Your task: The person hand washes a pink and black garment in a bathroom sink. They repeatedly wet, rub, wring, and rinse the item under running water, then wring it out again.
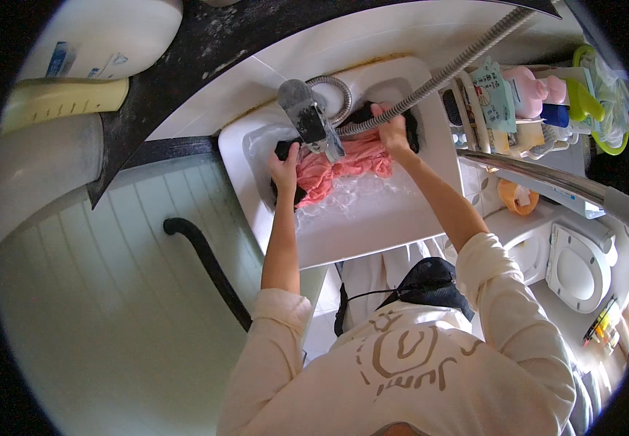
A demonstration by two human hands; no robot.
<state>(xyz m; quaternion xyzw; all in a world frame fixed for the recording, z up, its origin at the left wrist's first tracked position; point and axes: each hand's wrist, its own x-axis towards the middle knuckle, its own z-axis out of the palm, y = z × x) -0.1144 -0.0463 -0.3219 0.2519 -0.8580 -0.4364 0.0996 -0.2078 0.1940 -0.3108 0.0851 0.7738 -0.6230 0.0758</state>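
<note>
A wet pink cloth garment point(336, 163) stretches across the back of a white washbasin point(358, 240), partly under the metal tap point(309, 120). Dark fabric point(412, 128) bunches at both of its ends; I cannot tell whether it is the same garment. My left hand point(284, 171) grips the left end, thumb on top, around a dark part. At the right end my right hand point(392, 131) is closed on the cloth, its fingers partly behind a metal shower hose point(429, 87). Rippling water point(342, 201) lies around the fabric in the basin.
The hose crosses above the basin's back right. A dark shelf point(200, 49) with large bottles point(102, 38) overhangs the upper left. Toiletries, including a pink bottle point(527, 90), crowd the right, above a metal rail point(538, 171). A toilet point(576, 270) stands farther right.
</note>
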